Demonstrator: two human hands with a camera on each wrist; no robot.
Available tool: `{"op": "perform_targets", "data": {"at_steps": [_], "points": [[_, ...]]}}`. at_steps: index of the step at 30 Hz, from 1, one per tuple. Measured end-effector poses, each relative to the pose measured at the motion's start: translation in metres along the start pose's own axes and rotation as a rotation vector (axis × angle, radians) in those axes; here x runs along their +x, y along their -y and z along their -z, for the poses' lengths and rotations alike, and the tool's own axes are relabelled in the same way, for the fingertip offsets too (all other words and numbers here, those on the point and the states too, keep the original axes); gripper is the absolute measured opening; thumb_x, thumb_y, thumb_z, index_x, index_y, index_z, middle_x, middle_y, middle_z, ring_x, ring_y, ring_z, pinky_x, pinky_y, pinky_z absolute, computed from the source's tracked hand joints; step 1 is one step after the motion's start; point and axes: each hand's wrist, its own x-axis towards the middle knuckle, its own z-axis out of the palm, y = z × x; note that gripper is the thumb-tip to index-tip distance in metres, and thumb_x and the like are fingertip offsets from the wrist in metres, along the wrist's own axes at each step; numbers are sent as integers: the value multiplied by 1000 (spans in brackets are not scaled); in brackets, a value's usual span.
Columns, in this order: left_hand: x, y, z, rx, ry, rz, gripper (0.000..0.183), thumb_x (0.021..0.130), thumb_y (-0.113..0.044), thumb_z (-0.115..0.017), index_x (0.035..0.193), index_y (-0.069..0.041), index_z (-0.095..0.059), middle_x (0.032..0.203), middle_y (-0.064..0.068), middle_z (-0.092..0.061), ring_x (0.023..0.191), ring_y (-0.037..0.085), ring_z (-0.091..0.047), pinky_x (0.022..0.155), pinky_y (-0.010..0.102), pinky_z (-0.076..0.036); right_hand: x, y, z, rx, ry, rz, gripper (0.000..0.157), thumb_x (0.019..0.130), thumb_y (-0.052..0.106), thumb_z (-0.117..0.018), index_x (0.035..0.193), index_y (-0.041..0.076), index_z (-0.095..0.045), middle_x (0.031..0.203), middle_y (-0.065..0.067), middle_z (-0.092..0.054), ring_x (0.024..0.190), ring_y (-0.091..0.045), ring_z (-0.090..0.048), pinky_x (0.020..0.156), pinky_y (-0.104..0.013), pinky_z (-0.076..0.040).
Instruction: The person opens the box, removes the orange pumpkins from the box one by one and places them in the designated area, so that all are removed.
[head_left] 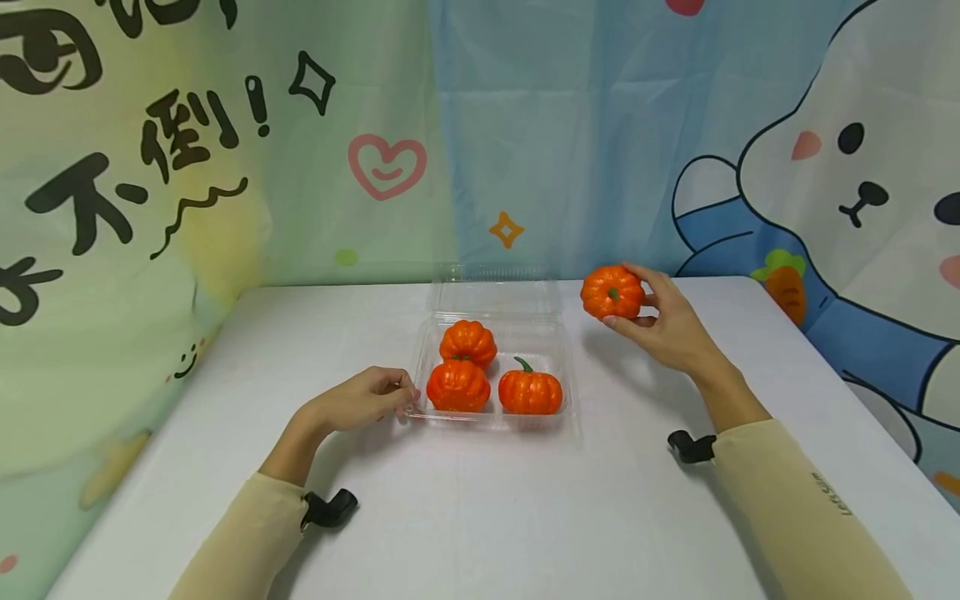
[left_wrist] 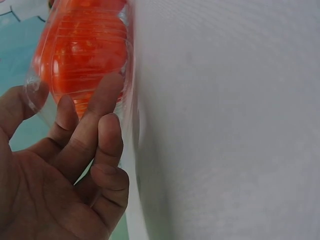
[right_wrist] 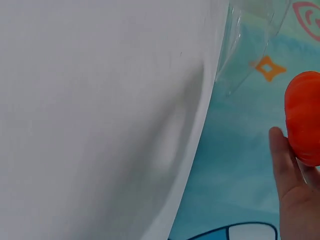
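My right hand (head_left: 671,329) grips a small orange toy pumpkin (head_left: 612,292) between thumb and fingers, raised over the table to the right of a clear plastic clamshell box (head_left: 566,367). In the right wrist view the pumpkin (right_wrist: 304,117) shows at the right edge, partly cut off. Three more pumpkins lie in the box: one at the back left (head_left: 468,342), one at the front left (head_left: 457,386) and one at the front right (head_left: 530,392). My left hand (head_left: 365,398) pinches the box's front left corner, thumb at its rim in the left wrist view.
The box's transparent lid (head_left: 495,296) stands open towards the back. Under everything is a white table (head_left: 480,517). Behind it hangs a printed cloth backdrop (head_left: 570,150) with a cartoon bear. Black wrist mounts (head_left: 330,508) stick out from both sleeves.
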Motion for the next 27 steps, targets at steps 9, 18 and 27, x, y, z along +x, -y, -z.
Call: {"op": "perform_targets", "data": {"at_steps": [9,18,27], "points": [[-1,1,-1,-8,-10,-1,20,105,-19,-52,102,-6,-67,85,14,-70,74,23,-52,64,25,-42,-2,-20,20,-93,-49,-26,79,94,29,-77,157,6,-35,148,-23,-39,126,-47,-48,78,-2,-42],[1,0,3,9,1,-7,20,105,-19,-52,102,-6,-67,86,13,-70,76,23,-53,66,25,-43,-5,-37,40,-178,-68,-112,86,95,39,-74,160,3,-30,153,-28,-39,128,-51,-49,98,-40,-54],[3,2,4,12,34,-1,21,106,-20,-52,101,-6,-66,85,14,-70,74,22,-51,64,25,-41,-6,-56,52,-215,-72,-174,86,95,40,-74,157,0,-31,153,-30,-38,130,-53,-46,101,-62,-46]]}}
